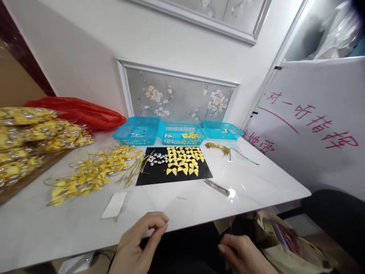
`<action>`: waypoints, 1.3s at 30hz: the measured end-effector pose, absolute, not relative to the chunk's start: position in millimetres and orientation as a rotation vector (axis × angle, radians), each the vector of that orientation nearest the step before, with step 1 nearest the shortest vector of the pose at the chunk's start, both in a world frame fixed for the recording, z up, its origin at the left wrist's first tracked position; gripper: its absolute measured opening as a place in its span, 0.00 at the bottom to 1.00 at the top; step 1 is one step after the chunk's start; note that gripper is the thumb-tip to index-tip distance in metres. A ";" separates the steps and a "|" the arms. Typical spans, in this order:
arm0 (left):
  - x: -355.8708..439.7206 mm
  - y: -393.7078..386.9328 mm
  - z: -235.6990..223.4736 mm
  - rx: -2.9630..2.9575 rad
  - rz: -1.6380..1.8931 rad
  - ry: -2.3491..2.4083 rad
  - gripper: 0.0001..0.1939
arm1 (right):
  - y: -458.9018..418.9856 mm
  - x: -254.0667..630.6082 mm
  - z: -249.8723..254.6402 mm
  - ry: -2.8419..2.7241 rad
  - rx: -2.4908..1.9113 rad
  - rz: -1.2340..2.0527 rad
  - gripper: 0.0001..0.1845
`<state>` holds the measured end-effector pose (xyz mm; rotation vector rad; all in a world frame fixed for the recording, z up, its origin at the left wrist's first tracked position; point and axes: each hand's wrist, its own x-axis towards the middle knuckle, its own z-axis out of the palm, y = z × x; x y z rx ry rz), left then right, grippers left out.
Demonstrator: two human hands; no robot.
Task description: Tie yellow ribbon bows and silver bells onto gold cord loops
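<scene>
My left hand (pixel 137 243) rests at the near edge of the white table (pixel 256 190), fingers curled with thumb and fingertips pinched together; what they hold, if anything, is too small to see. My right hand (pixel 242 255) hangs below the table edge, fingers curled in, nothing visible in them. On a black mat (pixel 154 176) in the middle lie rows of small yellow bows (pixel 184 159) and a cluster of silver beads (pixel 156 159). A pile of finished yellow bows with gold cords (pixel 94 173) lies to the left of the mat.
Three blue baskets (pixel 138 131) stand along the wall. Metal tweezers (pixel 216 186) lie right of the mat, a white paper slip (pixel 115 204) left front. Bags of yellow bows (pixel 31 137) and a red bag (pixel 82 112) at left. A whiteboard (pixel 313 125) stands at right, a cloth bag (pixel 285 243) below.
</scene>
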<state>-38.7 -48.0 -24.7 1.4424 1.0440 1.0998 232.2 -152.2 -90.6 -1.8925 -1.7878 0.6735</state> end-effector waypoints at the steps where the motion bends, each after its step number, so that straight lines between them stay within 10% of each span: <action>1: -30.4 -44.9 -16.0 1.265 1.063 1.016 0.07 | -144.1 225.5 -71.4 -1.828 -1.812 0.690 0.19; 9: -24.9 -41.7 0.8 0.493 0.955 0.844 0.06 | -33.8 194.8 -17.5 -1.954 -1.491 0.294 0.16; 29: -21.4 -35.5 -5.1 0.722 1.019 0.927 0.13 | -34.5 173.3 -27.7 -0.976 -1.037 1.327 0.18; 39: -7.6 -39.7 -4.7 1.041 0.791 0.849 0.15 | -54.6 155.3 -22.8 -0.977 -1.045 1.314 0.14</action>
